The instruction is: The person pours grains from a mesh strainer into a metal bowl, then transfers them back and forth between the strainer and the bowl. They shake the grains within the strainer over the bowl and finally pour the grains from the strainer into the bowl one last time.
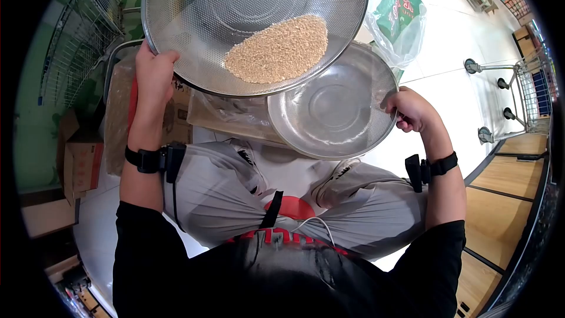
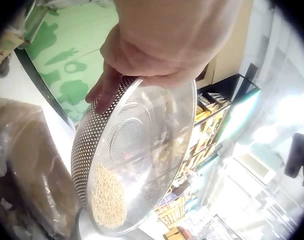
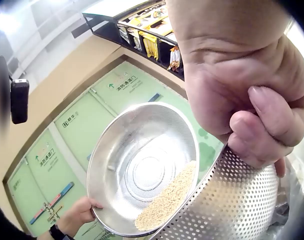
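Observation:
My left hand grips the rim of a large perforated metal colander, thumb on the inner side and fingers on the outside. The colander tilts, and a heap of small tan grains lies gathered along its low side. Lower and to the right is a second perforated metal colander, partly covered by the first in the head view. Its right edge is held by my right hand, the fingers curled at the rim. In the right wrist view its dotted outer wall shows close below that hand.
A clear plastic bag with a green print stands behind the second colander. Plastic-lined boxes sit beneath the colanders. A wheeled cart stands at right, a cardboard box at left, and wire racks at far left.

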Action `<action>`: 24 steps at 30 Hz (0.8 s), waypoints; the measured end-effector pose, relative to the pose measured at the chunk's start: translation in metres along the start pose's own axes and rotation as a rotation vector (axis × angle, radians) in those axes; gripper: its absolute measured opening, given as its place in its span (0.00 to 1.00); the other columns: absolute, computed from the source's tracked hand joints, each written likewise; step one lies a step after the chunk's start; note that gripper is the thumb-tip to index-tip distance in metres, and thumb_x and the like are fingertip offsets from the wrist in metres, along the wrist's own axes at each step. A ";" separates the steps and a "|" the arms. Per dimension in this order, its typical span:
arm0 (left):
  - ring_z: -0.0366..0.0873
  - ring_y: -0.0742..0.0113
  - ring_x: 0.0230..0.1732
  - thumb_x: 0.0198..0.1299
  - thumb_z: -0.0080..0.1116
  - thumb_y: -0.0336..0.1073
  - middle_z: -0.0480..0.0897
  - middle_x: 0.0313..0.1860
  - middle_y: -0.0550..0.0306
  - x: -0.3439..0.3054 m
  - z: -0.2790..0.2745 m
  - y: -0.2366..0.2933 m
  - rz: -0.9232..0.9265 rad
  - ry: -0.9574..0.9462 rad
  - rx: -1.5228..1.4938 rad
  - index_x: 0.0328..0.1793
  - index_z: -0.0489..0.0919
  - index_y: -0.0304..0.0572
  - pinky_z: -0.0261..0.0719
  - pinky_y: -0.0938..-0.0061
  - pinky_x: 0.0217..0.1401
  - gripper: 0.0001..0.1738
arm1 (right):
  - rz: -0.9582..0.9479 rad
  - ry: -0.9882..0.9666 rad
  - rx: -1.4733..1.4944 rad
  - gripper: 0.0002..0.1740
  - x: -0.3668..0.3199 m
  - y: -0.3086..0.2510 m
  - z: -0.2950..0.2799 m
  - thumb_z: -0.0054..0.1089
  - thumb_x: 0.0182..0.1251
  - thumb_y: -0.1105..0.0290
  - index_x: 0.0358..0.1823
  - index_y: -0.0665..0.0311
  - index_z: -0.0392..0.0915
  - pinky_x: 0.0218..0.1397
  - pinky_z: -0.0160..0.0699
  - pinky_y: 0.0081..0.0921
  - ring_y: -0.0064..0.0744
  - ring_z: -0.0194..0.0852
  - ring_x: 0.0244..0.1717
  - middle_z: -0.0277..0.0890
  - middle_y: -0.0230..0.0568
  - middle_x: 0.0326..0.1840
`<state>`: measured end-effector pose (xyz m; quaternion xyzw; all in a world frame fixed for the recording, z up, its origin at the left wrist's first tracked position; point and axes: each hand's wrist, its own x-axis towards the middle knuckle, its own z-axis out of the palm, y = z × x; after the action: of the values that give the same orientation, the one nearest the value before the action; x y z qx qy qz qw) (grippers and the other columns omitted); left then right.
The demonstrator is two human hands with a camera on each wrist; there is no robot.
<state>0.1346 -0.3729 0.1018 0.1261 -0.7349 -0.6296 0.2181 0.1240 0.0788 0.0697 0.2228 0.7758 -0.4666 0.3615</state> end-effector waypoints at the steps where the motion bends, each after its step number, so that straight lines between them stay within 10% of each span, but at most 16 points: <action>1: 0.82 0.62 0.38 0.50 0.49 0.16 0.81 0.47 0.48 0.001 0.000 -0.001 0.049 0.000 0.001 0.56 0.72 0.29 0.80 0.73 0.35 0.24 | 0.002 -0.001 0.003 0.04 0.000 -0.001 0.000 0.49 0.53 0.78 0.23 0.69 0.65 0.06 0.48 0.22 0.25 0.58 0.06 0.59 0.34 0.11; 5: 0.82 0.62 0.39 0.50 0.50 0.16 0.81 0.47 0.48 -0.002 0.004 -0.004 0.071 0.017 -0.036 0.56 0.72 0.28 0.80 0.73 0.36 0.24 | -0.008 -0.003 0.007 0.04 -0.001 0.000 0.000 0.49 0.53 0.78 0.24 0.69 0.65 0.06 0.48 0.22 0.25 0.58 0.06 0.59 0.33 0.11; 7: 0.82 0.59 0.48 0.47 0.49 0.15 0.82 0.50 0.47 -0.006 0.009 -0.005 0.078 -0.032 -0.098 0.60 0.72 0.25 0.78 0.70 0.52 0.28 | -0.020 0.012 -0.001 0.03 0.000 0.000 -0.001 0.49 0.53 0.78 0.24 0.69 0.66 0.06 0.48 0.22 0.25 0.58 0.06 0.59 0.33 0.11; 11: 0.82 0.58 0.48 0.46 0.49 0.15 0.82 0.48 0.47 -0.004 0.007 0.003 -0.104 -0.007 -0.063 0.59 0.72 0.24 0.78 0.70 0.51 0.28 | -0.022 0.003 0.013 0.03 -0.004 -0.005 -0.002 0.49 0.53 0.78 0.25 0.69 0.66 0.06 0.48 0.23 0.25 0.58 0.06 0.59 0.33 0.11; 13: 0.82 0.60 0.38 0.46 0.51 0.17 0.81 0.44 0.48 -0.005 0.005 0.004 -0.253 -0.078 0.047 0.58 0.72 0.27 0.78 0.73 0.32 0.27 | -0.036 0.013 0.001 0.03 -0.005 -0.004 -0.002 0.49 0.53 0.78 0.26 0.70 0.66 0.06 0.48 0.23 0.25 0.58 0.06 0.58 0.33 0.11; 24: 0.83 0.56 0.42 0.46 0.50 0.16 0.81 0.45 0.44 0.005 -0.014 0.005 -0.223 -0.072 0.030 0.56 0.74 0.24 0.83 0.65 0.42 0.25 | -0.030 0.014 -0.001 0.04 0.004 0.008 -0.013 0.50 0.52 0.77 0.29 0.70 0.66 0.05 0.48 0.22 0.23 0.57 0.06 0.59 0.32 0.12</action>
<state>0.1373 -0.3865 0.1087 0.1875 -0.7329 -0.6432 0.1181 0.1220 0.0937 0.0663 0.2142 0.7819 -0.4700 0.3490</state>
